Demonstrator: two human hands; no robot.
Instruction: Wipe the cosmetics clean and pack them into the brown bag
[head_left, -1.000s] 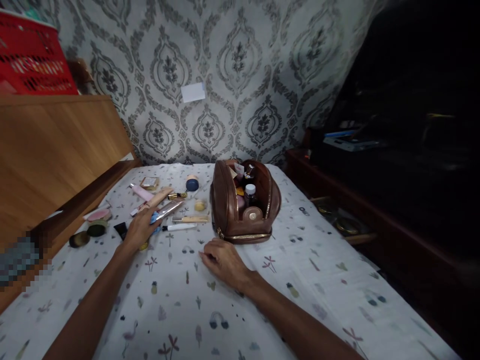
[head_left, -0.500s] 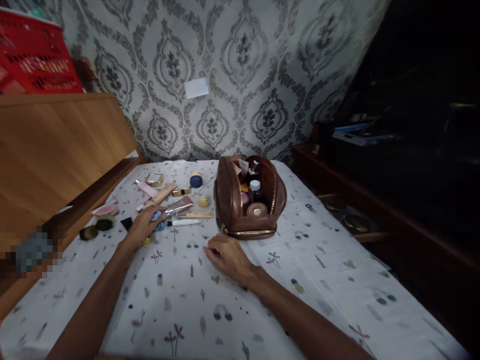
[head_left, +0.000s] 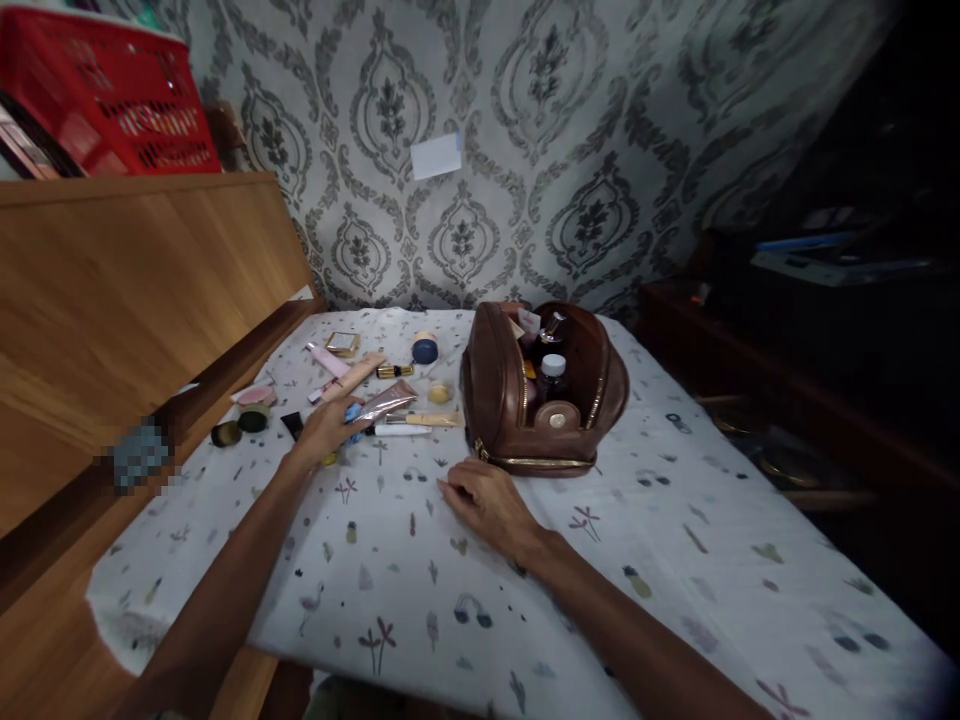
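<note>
My left hand (head_left: 324, 430) reaches over a spread of cosmetics and is closed on a metallic tube (head_left: 381, 404) with a small blue item beside the fingers. My right hand (head_left: 487, 497) rests on the patterned white cloth (head_left: 675, 530), fingers curled and holding nothing, just in front of an open brown leather toiletry bag (head_left: 541, 400). The bag holds several bottles and jars. Around the left hand lie a white pen-like stick (head_left: 401, 431), a wooden-handled brush (head_left: 427, 420), a pink tube (head_left: 328, 360), a gold compact (head_left: 342, 344) and a blue-lidded jar (head_left: 425, 349).
A wooden headboard-like panel (head_left: 135, 290) runs along the left, with a red plastic crate (head_left: 105, 90) on top. Small round compacts (head_left: 240, 425) lie near the cloth's left edge. Patterned wallpaper is behind. A dark wooden shelf (head_left: 787, 400) stands at the right.
The camera has shifted, so everything sits further right in view. My left hand has lifted the metallic tube slightly from the pile. The right hand stays resting on the cloth.
</note>
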